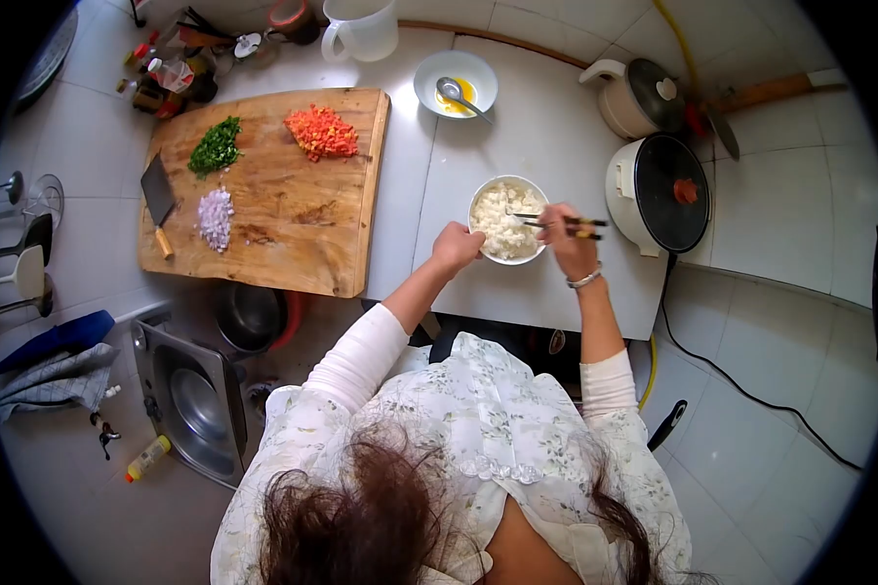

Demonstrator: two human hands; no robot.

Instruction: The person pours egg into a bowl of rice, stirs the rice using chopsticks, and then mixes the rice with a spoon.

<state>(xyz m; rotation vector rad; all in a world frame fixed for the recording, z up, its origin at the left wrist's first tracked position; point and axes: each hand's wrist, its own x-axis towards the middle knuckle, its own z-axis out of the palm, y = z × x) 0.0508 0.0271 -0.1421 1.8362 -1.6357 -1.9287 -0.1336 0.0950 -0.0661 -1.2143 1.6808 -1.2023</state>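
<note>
A white bowl of cooked rice stands on the white counter in front of me. My left hand is closed on the bowl's left rim. In my right hand is a pair of dark chopsticks, their tips in the rice and their back ends sticking out to the right. Behind the rice sits a pale bowl with yellow beaten egg and a metal spoon in it.
A wooden cutting board at left carries chopped greens, diced red-orange vegetable, chopped purple onion and a cleaver. An electric cooker with a dark lid stands right. Bottles and a white jug are behind; a sink is lower left.
</note>
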